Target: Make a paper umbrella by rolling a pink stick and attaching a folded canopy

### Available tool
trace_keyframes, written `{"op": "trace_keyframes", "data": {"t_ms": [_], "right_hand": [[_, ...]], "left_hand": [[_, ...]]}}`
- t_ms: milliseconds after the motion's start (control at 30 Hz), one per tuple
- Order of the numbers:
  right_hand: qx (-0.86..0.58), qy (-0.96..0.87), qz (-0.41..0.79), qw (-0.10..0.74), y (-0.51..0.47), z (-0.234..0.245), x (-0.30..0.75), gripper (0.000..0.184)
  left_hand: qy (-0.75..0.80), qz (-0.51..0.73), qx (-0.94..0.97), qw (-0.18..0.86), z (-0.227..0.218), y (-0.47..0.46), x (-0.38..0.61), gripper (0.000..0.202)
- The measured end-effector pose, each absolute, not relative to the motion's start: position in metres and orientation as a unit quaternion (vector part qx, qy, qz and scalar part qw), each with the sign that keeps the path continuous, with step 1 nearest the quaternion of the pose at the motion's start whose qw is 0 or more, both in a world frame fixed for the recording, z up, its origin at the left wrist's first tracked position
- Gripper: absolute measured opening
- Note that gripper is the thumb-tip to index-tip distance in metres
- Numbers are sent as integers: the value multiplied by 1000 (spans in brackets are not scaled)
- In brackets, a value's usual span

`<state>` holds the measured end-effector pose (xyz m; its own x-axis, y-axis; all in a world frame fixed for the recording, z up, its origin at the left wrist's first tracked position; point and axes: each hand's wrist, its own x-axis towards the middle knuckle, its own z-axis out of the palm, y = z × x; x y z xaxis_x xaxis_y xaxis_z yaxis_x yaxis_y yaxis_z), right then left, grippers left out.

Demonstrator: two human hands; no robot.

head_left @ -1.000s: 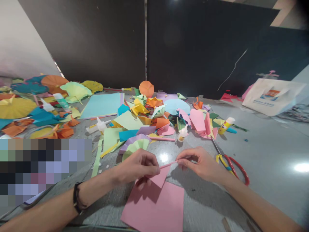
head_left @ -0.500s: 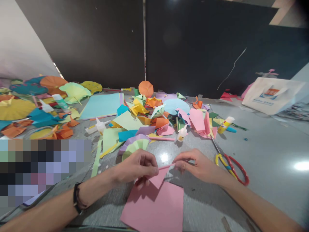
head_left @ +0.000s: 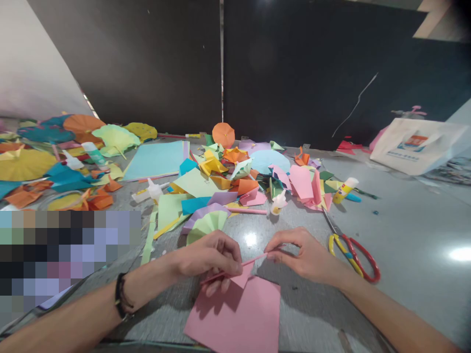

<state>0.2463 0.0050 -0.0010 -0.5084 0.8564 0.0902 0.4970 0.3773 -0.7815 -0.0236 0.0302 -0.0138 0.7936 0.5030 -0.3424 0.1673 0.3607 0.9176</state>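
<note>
A piece of pink paper (head_left: pixel 243 278), partly rolled into a thin stick along its upper edge, is held between my two hands. My left hand (head_left: pixel 215 260) is closed on the rolled edge and the left side, hiding part of it. Thumb and fingers of my right hand (head_left: pixel 289 250) pinch the thin right end of the roll. An unrolled corner hangs below the roll. Under my hands a flat pink sheet (head_left: pixel 243 318) lies on the grey table. Scissors (head_left: pixel 353 255) with red and yellow handles lie to the right of my right hand.
Folded paper scraps (head_left: pixel 228 181) are heaped behind my hands, with a small glue bottle (head_left: pixel 278 203) and a glue stick (head_left: pixel 346 190). Paper umbrellas (head_left: pixel 116 138) stand at the left. A white bag (head_left: pixel 415 147) stands at the far right. A blurred patch covers the lower left.
The rolled pink paper has tilted, its left end now lower and showing below my left fingers. Less of the unrolled corner shows. My right hand has shifted slightly right.
</note>
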Motion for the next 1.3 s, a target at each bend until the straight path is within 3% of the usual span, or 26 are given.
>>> {"op": "trace_keyframes", "data": {"t_ms": [167, 367, 800, 1067, 1300], "right_hand": [[-430, -792, 358, 245, 7, -1, 248, 14], [-407, -825, 353, 171, 6, 2, 248, 32], [-391, -816, 329, 271, 8, -5, 249, 11], [-394, -831, 338, 199, 10, -2, 251, 26], [-400, -825, 292, 271, 8, -11, 250, 11]], "left_hand": [[327, 135, 568, 743, -15, 29, -24, 21], [341, 136, 582, 726, -17, 27, -22, 20], [311, 126, 560, 758, -14, 28, -24, 23], [341, 155, 589, 717, -17, 25, -21, 20], [312, 127, 560, 757, -17, 27, -22, 26]]}}
